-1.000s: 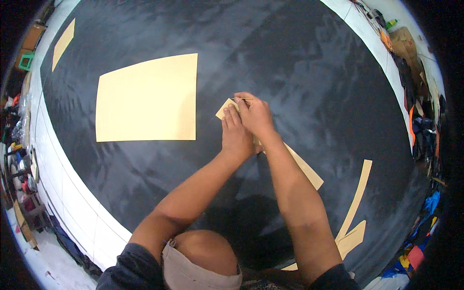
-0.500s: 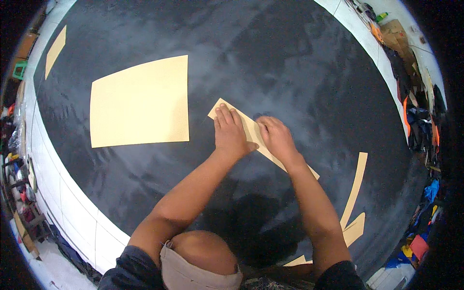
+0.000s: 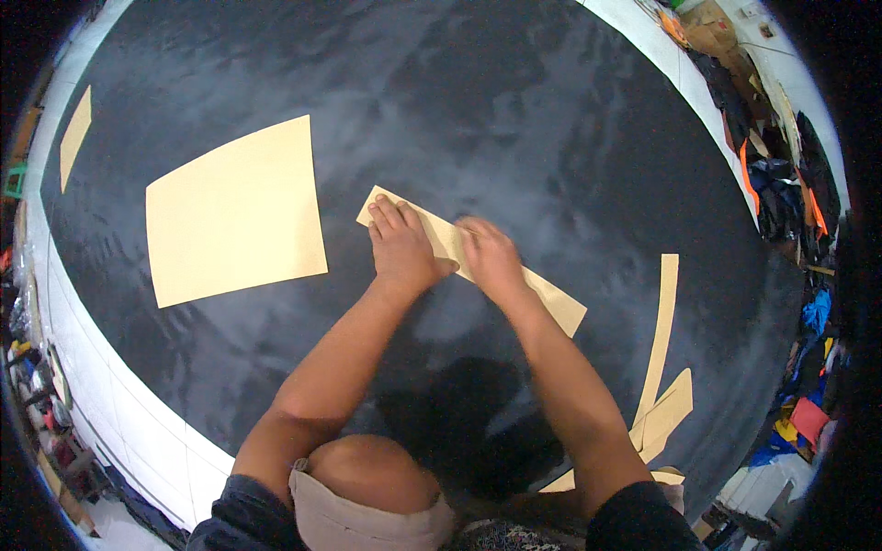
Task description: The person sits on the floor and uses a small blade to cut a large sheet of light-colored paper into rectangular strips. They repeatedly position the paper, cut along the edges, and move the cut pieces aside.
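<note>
A long, pale yellow strip of paper or thin card (image 3: 554, 301) lies slanting on the dark sheet, under both hands. My left hand (image 3: 402, 248) rests flat across its upper left part, fingers stretched out toward the far end and thumb spread to the right. Beside it, my right hand (image 3: 493, 257) is closed, fingers curled in, against the strip's upper edge near the middle. Its fingertips are slightly blurred, so anything held there is hidden. To the left of the strip, apart from it, lies a large pale yellow sheet (image 3: 237, 216).
Dark sheeting (image 3: 441, 101) spreads over the white tiled floor (image 3: 147, 404). A narrow yellow strip (image 3: 660, 335) and overlapping offcuts (image 3: 669, 415) lie by my right forearm. Another yellow piece (image 3: 76, 140) lies far left. Mixed clutter lines both sides. My bent knee (image 3: 372, 473) is at the bottom.
The view has shifted, so the sheet, strip and both hands appear farther left. More of the strip's lower right end shows beside my right forearm. Both hands stay on the strip.
</note>
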A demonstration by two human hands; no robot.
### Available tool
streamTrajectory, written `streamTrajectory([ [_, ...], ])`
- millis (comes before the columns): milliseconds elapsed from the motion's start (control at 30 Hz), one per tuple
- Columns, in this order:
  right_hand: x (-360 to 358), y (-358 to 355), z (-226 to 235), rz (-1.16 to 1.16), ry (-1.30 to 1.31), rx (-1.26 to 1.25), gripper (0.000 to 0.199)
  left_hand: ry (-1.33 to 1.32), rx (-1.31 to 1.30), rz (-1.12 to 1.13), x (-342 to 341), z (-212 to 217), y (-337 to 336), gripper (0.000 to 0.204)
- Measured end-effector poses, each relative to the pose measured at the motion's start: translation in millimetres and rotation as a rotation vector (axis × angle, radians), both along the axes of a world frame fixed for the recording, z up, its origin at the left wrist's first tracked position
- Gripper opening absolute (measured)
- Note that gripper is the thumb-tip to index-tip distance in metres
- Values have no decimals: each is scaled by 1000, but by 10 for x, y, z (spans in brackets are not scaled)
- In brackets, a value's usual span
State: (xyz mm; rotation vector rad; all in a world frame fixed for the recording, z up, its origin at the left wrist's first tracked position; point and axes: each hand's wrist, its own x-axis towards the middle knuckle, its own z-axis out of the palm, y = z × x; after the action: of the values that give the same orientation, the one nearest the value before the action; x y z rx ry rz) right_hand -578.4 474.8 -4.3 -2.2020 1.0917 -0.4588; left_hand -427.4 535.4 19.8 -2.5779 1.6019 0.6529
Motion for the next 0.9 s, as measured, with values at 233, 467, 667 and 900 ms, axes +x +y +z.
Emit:
streamTrajectory([
  [233, -686, 244, 108, -219, 75, 37, 23, -10, 28, 4, 78, 21, 28, 131],
  [467, -273, 231, 116, -226, -21, 58, 22, -12, 43, -14, 21, -8, -14, 134],
  [667, -1299, 413, -69, -384, -9, -73, 23, -14, 28, 1, 52, 19, 0, 132],
  [900, -1096, 394, 35, -380, 32, 58, 24, -37, -18, -30, 25, -38, 3, 129],
])
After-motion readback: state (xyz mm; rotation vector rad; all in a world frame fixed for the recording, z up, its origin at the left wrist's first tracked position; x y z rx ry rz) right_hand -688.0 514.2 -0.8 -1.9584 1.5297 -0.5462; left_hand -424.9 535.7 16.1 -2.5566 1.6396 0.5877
